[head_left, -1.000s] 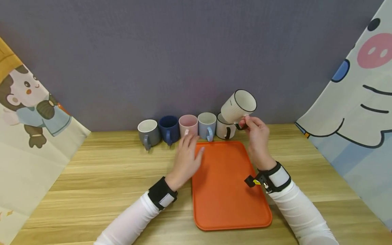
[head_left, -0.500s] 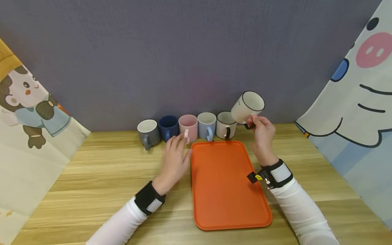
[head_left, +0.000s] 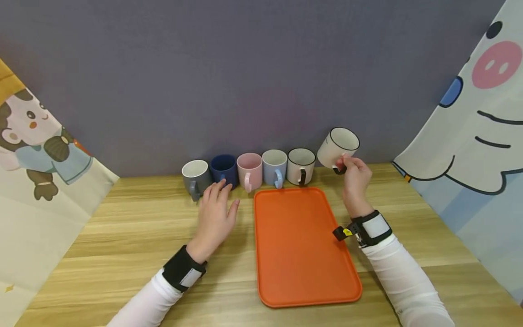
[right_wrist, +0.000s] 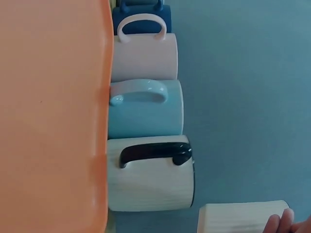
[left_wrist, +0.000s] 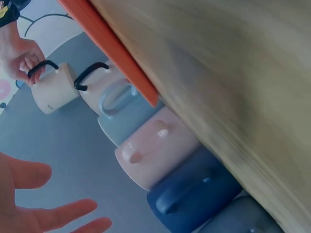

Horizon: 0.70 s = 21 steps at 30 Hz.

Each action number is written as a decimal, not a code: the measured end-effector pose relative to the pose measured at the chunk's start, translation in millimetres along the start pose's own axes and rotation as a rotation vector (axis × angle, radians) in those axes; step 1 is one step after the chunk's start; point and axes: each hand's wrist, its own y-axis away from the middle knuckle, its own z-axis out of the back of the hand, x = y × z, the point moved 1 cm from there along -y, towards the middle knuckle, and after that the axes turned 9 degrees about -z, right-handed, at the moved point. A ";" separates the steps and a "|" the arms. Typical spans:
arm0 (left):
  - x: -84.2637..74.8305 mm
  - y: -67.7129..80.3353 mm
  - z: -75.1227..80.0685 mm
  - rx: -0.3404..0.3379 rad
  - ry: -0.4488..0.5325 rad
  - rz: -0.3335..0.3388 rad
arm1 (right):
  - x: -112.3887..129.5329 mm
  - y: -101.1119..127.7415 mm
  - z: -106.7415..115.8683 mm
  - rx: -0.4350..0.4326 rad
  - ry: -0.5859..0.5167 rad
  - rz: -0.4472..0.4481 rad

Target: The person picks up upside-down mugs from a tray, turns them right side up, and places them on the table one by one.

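— What's in your hands?

— My right hand (head_left: 354, 175) pinches the black handle of a cream mug (head_left: 337, 146) and holds it tilted in the air, mouth turned up and away from me, just right of the row of mugs by the wall. My left hand (head_left: 214, 217) holds nothing; its fingers are spread and relaxed, low over the table (head_left: 135, 236), just in front of the navy mug (head_left: 224, 169) and the grey mug (head_left: 195, 175).

— And around them?

— Between my hands lies an orange tray (head_left: 300, 245), flat on the table. Behind its far edge the mugs stand upright side by side: grey, navy, then a pink mug (head_left: 249, 170), a light blue mug (head_left: 274, 167) and a second cream mug (head_left: 300, 165) with a black handle. The lifted mug hangs just beside that last one, apart from it. A purple wall (head_left: 245, 77) stands behind the row.
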 end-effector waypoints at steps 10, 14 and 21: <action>8.2 6.8 7.6 0.005 -0.036 0.020 | -8.6 -7.2 4.3 -0.030 0.082 -0.029; 10.2 8.7 9.1 0.024 -0.032 0.035 | -14.0 -11.1 5.2 -0.043 0.116 -0.057; 12.6 7.7 12.8 0.021 -0.023 0.041 | -27.8 -18.1 8.1 -0.029 0.189 -0.090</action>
